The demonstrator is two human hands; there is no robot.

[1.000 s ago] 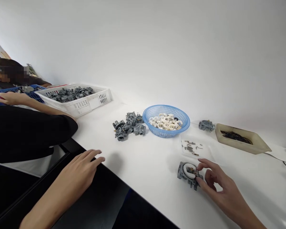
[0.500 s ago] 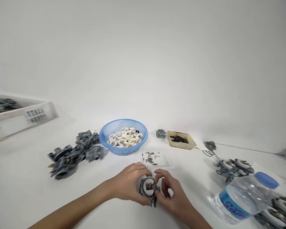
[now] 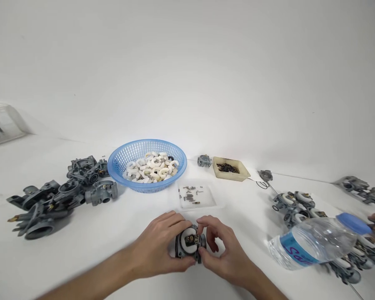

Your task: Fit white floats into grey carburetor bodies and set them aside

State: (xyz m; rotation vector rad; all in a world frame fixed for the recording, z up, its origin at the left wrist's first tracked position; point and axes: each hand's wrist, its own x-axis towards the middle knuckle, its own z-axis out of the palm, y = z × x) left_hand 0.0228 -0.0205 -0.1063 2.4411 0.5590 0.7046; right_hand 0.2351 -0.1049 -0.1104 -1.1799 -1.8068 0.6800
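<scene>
- My left hand (image 3: 161,245) is curving around the left side of a gray metal body (image 3: 190,241), its thumb in front and its fingers behind.
- My right hand (image 3: 225,254) is bending its thumb and forefinger onto the right side of that body, leaving a gap within the curl.
- The body is sitting between my 2 hands, low over the white desk (image 3: 134,212), its white ring (image 3: 183,242) facing up.
- Just beyond, a shallow clear tray (image 3: 208,200) is holding small metal pieces.
- A blue basket (image 3: 146,188) of white rings is standing farther left, and a plastic bottle (image 3: 326,239) is standing to the right.
</scene>
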